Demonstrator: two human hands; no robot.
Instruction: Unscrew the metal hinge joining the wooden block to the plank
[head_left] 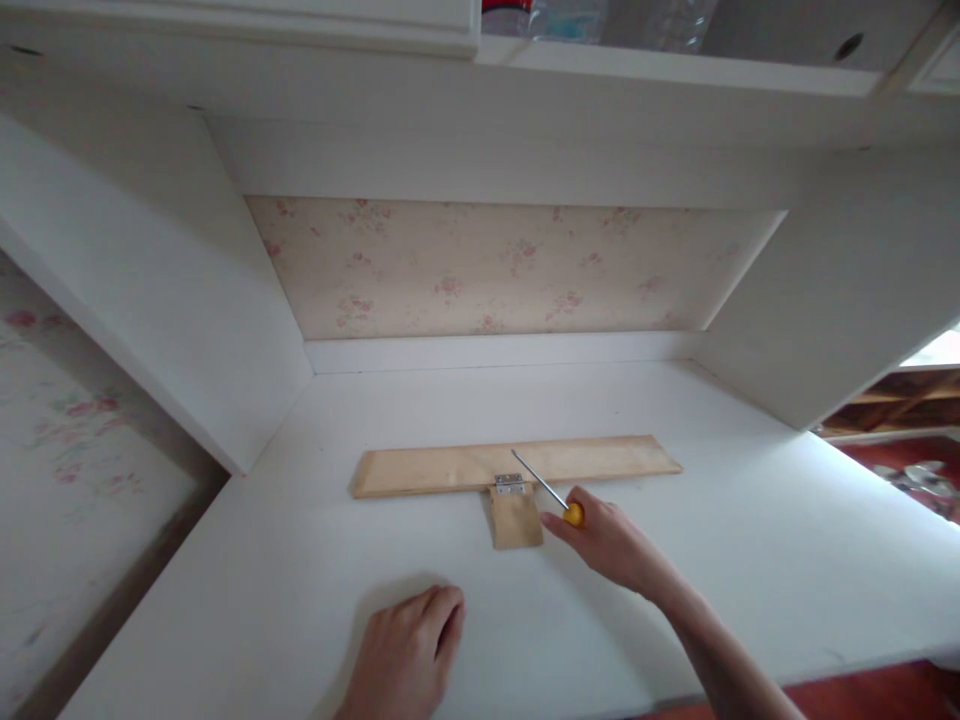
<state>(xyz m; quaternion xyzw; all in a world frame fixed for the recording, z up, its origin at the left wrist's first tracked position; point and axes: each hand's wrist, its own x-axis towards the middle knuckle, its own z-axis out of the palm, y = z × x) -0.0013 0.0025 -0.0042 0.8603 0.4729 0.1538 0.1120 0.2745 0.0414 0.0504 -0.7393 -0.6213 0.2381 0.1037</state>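
A long light wooden strip (450, 466) lies across the white desk top (750, 540). A small wooden piece (516, 522) joins it at the middle through a small metal hinge (509, 484). My right hand (611, 543) grips a screwdriver (551, 492) with a yellow handle. Its metal shaft points up and left, with the tip just above the hinge on the strip. My left hand (409, 655) rests flat on the desk near the front edge, fingers together, holding nothing.
White side panels (150, 300) wall the desk recess left and right, with floral wallpaper (495, 265) behind. An upper shelf (600, 50) holds plastic bottles. At the far right are wooden shelves and red floor (892, 440).
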